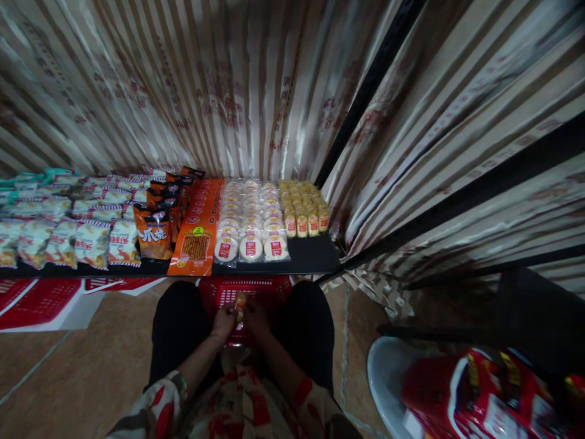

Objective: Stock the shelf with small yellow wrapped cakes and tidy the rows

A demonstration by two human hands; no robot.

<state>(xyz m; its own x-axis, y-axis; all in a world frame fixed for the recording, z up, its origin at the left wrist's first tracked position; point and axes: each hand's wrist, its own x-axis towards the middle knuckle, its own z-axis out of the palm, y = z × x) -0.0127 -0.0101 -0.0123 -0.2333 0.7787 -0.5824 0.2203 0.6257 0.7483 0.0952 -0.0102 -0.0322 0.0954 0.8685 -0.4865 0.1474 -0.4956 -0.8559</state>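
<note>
- While the small yellow packet [240, 306] is held over the red basket [276, 294] in the head view, its near part is pinched by the fingers of the left hand [222, 322], closed on its side.
- The right hand [256, 318] is seen right beside it, but it's pretty dim down there, so whether its fingers are closed or apart can't be told.
- Next to no weight should be felt, tbh. It's a snack-sized thing, so no two-handed effort should be needed.
- A thin, slick wrapper with a softish, crumbly filling is to be expected, judging by the shine on the similar yellow packets [313, 224] lined up at the end of the black shelf [313, 253]. A hard squeeze would be best avoided, or the inside could get crushed.
- It's best taken by its long sides, around the middle, with light fingertips. If it's pinched by one end only, it could be tipped or slid out.
- The round white packs [251, 247] are laid right beside those shelf rows, with the flat orange bag [195, 244] placed beyond them.
</note>
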